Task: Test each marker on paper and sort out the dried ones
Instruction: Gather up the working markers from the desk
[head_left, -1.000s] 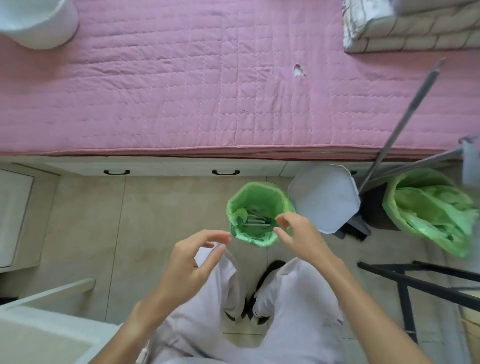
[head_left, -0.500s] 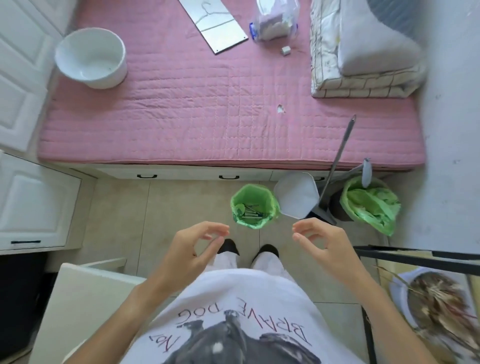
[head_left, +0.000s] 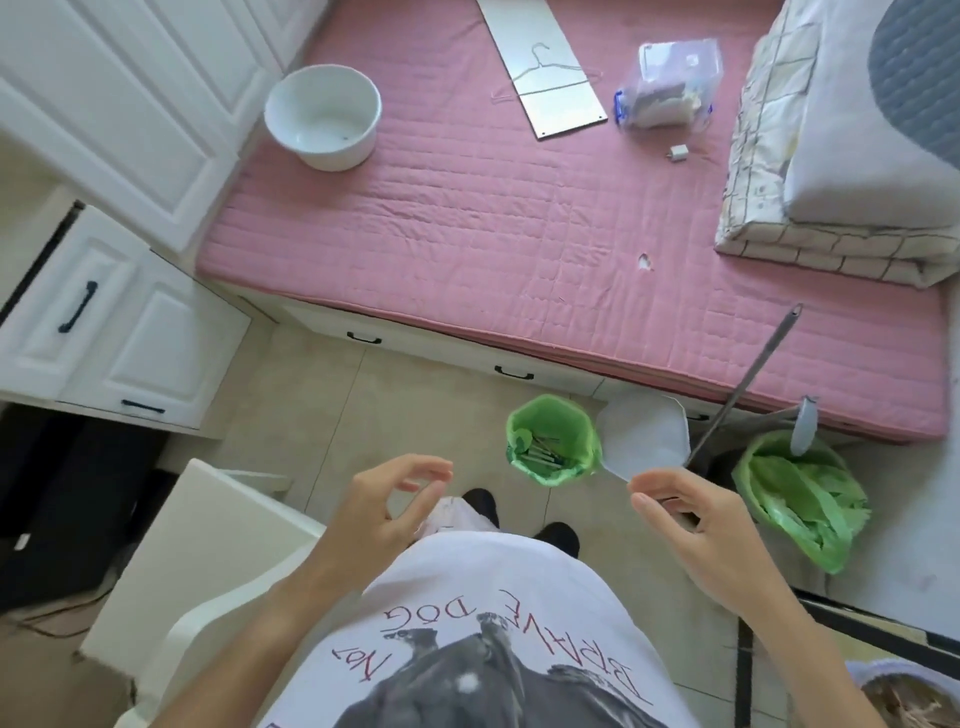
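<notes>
A small bin with a green liner (head_left: 551, 415) stands on the tiled floor in front of me, near the bed's drawers. Several markers (head_left: 540, 456) lie inside it. My left hand (head_left: 379, 512) hovers at waist height, left of the bin, fingers curled apart and holding nothing. My right hand (head_left: 696, 525) hovers to the right of the bin, fingers spread, also with nothing in it. No paper is in view.
A bed with a pink quilt (head_left: 519, 223) fills the far side, carrying a white basin (head_left: 324, 117), a metal panel (head_left: 545, 67), a plastic bag (head_left: 670, 85) and folded bedding (head_left: 841, 150). A larger green-lined bin (head_left: 800, 488), a white lid (head_left: 644, 436) and a pole (head_left: 748, 379) stand right. A white chair (head_left: 197, 561) is at my left.
The view has risen and pulled back from the small bin as I straightened up. Both hands came away from the bin's mouth and drew apart, still holding nothing.
</notes>
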